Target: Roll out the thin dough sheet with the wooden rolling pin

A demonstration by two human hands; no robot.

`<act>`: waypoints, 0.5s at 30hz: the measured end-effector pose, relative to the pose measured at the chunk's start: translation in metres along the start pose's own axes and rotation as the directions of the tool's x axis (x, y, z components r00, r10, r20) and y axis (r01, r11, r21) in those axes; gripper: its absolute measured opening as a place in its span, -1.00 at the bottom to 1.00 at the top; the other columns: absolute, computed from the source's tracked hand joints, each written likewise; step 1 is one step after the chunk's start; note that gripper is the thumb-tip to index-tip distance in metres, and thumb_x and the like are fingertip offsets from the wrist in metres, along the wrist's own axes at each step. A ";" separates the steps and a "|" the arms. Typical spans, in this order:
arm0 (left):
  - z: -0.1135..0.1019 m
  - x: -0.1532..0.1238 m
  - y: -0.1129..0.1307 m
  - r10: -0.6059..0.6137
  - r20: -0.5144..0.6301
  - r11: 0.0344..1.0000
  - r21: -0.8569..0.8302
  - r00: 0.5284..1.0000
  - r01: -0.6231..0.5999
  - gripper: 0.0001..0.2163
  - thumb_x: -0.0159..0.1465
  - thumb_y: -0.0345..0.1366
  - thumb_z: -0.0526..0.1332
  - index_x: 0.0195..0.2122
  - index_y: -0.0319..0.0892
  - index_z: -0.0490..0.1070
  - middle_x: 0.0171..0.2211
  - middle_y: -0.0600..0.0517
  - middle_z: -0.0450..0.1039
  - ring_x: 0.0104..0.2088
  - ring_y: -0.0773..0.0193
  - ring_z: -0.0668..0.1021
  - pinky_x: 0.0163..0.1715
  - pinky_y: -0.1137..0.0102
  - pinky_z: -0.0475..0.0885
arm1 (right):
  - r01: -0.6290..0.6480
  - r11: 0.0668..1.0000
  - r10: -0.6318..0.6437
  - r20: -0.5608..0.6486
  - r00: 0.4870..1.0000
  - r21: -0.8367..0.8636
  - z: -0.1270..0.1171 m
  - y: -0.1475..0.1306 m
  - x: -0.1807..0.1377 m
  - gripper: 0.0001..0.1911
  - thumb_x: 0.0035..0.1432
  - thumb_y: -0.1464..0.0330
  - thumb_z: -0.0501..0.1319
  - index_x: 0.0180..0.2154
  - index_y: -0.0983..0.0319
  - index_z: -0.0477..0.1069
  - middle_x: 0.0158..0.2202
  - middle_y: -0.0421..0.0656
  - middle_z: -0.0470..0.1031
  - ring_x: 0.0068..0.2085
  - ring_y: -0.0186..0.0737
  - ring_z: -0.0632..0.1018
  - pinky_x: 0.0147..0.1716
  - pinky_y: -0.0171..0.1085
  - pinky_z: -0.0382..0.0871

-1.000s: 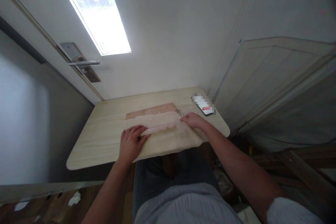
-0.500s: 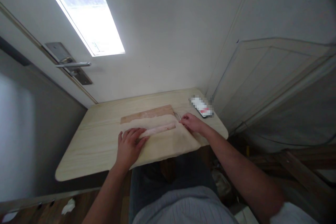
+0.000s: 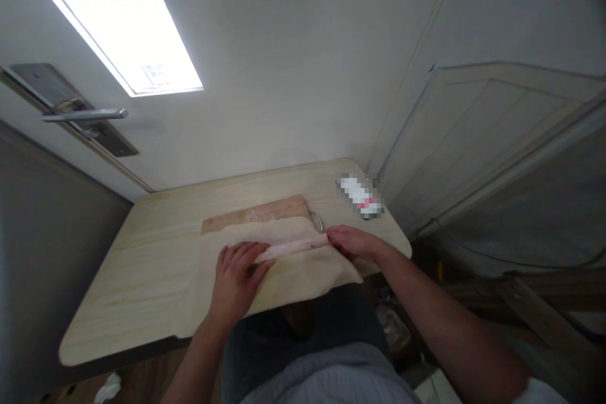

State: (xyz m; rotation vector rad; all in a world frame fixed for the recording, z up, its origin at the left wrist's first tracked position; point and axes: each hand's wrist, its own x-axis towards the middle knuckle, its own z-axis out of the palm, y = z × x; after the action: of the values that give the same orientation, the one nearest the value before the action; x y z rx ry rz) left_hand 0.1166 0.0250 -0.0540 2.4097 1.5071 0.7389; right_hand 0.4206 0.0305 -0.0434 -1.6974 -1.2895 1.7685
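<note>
A floury rolling pin (image 3: 294, 246) lies crosswise on a wide, thin sheet of dough (image 3: 307, 273). Under the dough is a wooden cutting board (image 3: 258, 211), its far strip bare and dusted with flour; a metal ring (image 3: 318, 221) sticks out at its right end. My left hand (image 3: 240, 268) is closed over the pin's left end, fingers on the far side and thumb on the near side. At the right end, my right hand (image 3: 351, 242) grips the pin with curled fingers, partly hiding that end. The near edge of the dough drapes over the table's front edge.
The board rests on a pale wood-grain table (image 3: 127, 265) pushed against a white door with a metal handle (image 3: 85, 115). A phone (image 3: 360, 196), its screen blurred out, lies at the table's back right. Crumpled white paper (image 3: 108, 388) is on the floor at lower left.
My right hand has moved from the dough's edge by the metal ring onto the pin's right end. My left hand stays on the pin. The camera view has shifted slightly.
</note>
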 end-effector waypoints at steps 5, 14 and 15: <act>0.002 -0.002 -0.004 0.058 -0.038 0.998 -0.021 0.998 -0.059 -0.72 0.30 -0.06 0.19 -0.05 -0.02 0.51 -0.08 -0.02 0.57 -0.01 0.06 0.50 0.10 0.05 0.32 | 0.016 0.995 -0.018 0.018 1.000 0.101 0.000 0.003 0.001 -0.80 0.10 0.24 0.19 -0.48 0.21 0.34 -0.59 -0.32 0.25 -0.57 -0.40 0.25 -0.64 -0.41 0.04; 0.002 -0.003 -0.006 0.065 -0.063 0.996 -0.064 0.996 -0.069 -0.72 0.30 -0.06 0.20 -0.07 -0.05 0.52 -0.11 -0.01 0.58 -0.03 0.09 0.51 0.06 0.13 0.37 | 0.146 0.975 -0.142 -0.036 0.989 0.167 0.003 0.001 -0.009 -0.86 -0.01 0.33 0.20 -0.33 0.22 0.39 -0.46 -0.29 0.39 -0.42 -0.34 0.40 -0.46 -0.38 0.21; 0.002 -0.002 -0.006 0.062 -0.059 0.995 -0.070 0.996 -0.066 -0.72 0.29 -0.06 0.21 -0.07 -0.05 0.52 -0.10 0.00 0.58 -0.03 0.09 0.51 0.06 0.13 0.38 | 0.159 0.976 -0.149 -0.078 0.986 0.146 0.003 0.001 -0.009 -0.84 -0.01 0.33 0.20 -0.31 0.21 0.38 -0.46 -0.30 0.38 -0.43 -0.34 0.39 -0.46 -0.38 0.21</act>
State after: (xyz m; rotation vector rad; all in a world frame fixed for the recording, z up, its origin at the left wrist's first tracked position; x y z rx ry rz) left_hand 0.1123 0.0257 -0.0592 2.4131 1.4046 0.8671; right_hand 0.4194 0.0221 -0.0394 -1.5170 -1.1920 1.6617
